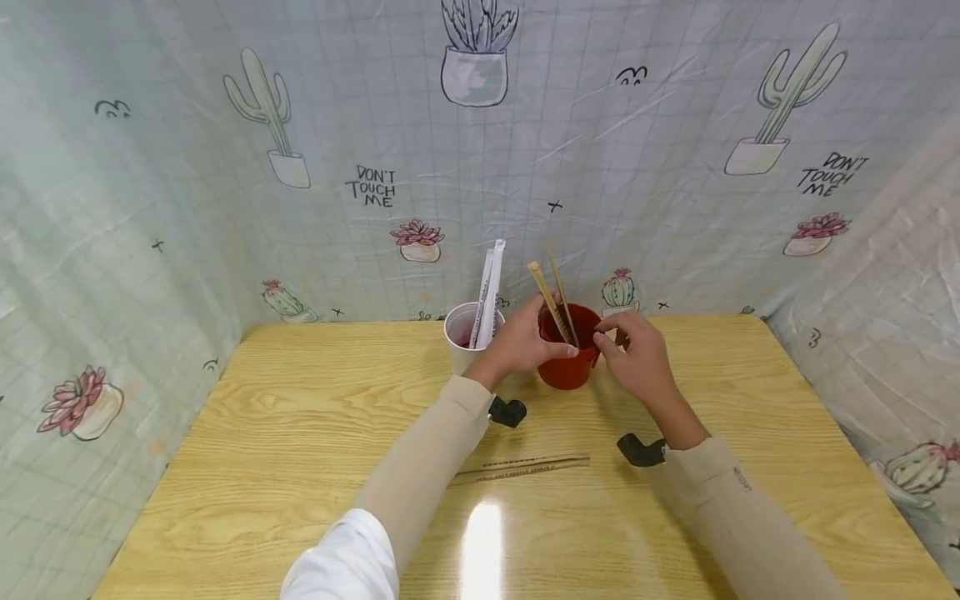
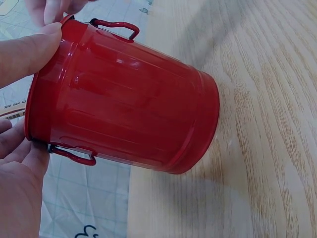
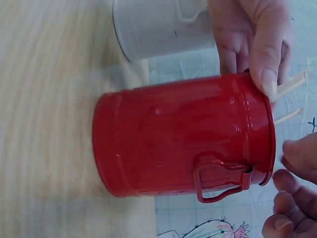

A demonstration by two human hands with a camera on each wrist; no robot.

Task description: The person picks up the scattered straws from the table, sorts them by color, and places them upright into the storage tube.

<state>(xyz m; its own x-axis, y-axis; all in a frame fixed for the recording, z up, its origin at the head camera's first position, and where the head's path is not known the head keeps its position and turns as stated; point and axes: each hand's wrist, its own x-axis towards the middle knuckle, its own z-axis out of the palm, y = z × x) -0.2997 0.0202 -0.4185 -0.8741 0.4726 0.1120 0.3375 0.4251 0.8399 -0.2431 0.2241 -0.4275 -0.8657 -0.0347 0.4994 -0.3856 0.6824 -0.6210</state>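
Observation:
A small red metal bucket (image 1: 564, 373) with wire side handles stands upright on the table. My left hand (image 1: 519, 340) grips its rim, the thumb on the near side and the fingers round the left and back. Two slim brown paper-wrapped sticks (image 1: 551, 304) lean inside the bucket and stick out above the rim. My right hand (image 1: 639, 354) is at the right side of the rim, fingers loosely bent. In the right wrist view a small gap parts the right fingertips (image 3: 283, 224) from the red bucket (image 3: 168, 139).
Left of the red bucket stands a white bucket (image 1: 459, 354) holding white paper-wrapped sticks (image 1: 487, 296). More brown wrapped sticks (image 1: 525, 468) lie flat on the wooden table (image 1: 300, 433), nearer me. A cactus-print curtain (image 1: 337, 100) hangs behind the table and along its sides.

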